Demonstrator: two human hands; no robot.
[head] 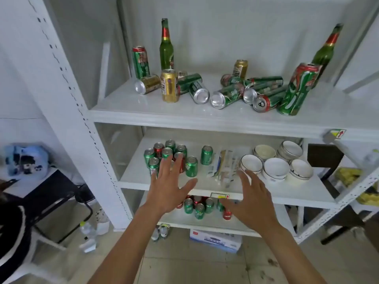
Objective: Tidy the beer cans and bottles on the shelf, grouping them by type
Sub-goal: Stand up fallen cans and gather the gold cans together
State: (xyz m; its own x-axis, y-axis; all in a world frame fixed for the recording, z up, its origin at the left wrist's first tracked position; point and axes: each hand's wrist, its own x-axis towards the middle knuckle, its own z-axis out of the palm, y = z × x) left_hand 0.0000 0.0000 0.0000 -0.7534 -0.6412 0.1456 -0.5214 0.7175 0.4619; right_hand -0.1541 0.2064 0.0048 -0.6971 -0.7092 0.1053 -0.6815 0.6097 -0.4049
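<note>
Left hand (168, 186) fingers spread wide, holding nothing, right hand (251, 198) likewise splayed and empty, both raised before middle shelf, above them white top shelf (143, 111) with tall green and gold aluminium beer cans (225, 97) mostly toppled, two upright green glass bottles (166, 49)

You see glossy white shelf (143, 107), shiny metal cans (220, 98), green glass bottles (166, 52), glazed ceramic bowls (275, 168), matt tiled floor (184, 267).

I note green bottles (166, 50) with red-gold neck bands. Cans: green-and-red (296, 91), gold (169, 86). Shelf (184, 114) white.
</note>
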